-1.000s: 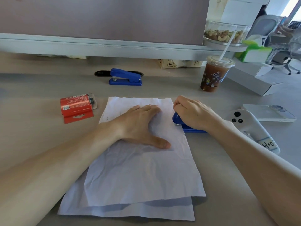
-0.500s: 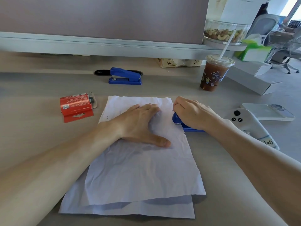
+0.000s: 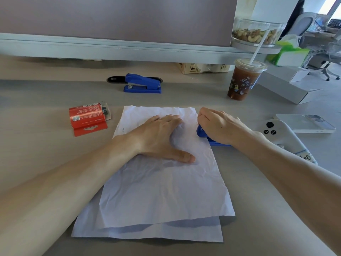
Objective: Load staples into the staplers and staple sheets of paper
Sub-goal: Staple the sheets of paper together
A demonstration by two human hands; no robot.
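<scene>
Two crumpled white sheets of paper (image 3: 162, 193) lie overlapped on the desk in front of me. My left hand (image 3: 160, 137) rests flat on the upper part of the top sheet, fingers spread. My right hand (image 3: 219, 125) is closed over a blue stapler (image 3: 201, 131) at the sheets' upper right edge; only the stapler's front tip and base show. A second blue stapler (image 3: 143, 86) stands shut at the back of the desk. A red staple package (image 3: 87, 118) lies to the left of the paper.
An iced drink with a straw (image 3: 243, 81) stands at the back right. A white controller (image 3: 284, 135) and a phone (image 3: 304, 123) lie right of my right arm. A grey box (image 3: 287, 89), a jar of nuts (image 3: 256, 33) and a partition wall (image 3: 118, 19) line the back.
Both hands stay in place on the paper and the stapler. My right forearm has shifted slightly, covering more of the white controller.
</scene>
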